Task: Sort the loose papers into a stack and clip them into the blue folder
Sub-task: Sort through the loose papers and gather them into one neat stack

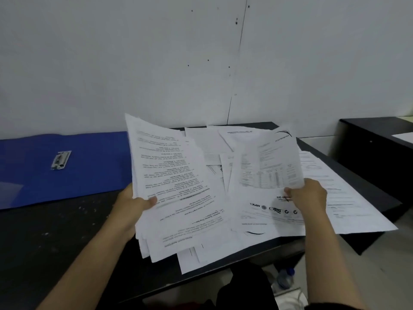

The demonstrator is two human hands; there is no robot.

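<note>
Black table (55,231) w/ white specks; plastic bottle (286,279) on floor below.

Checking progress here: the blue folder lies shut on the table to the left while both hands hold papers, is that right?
Not quite. The head view shows the blue folder lying open, its metal clip exposed on the inside. The rest holds: it lies on the table to the left, the left hand and right hand each holding papers.

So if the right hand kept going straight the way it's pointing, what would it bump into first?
Probably the loose papers spread on the table beyond it; the right hand points up-left while pinching one sheet. Depth is hard to judge.
</note>
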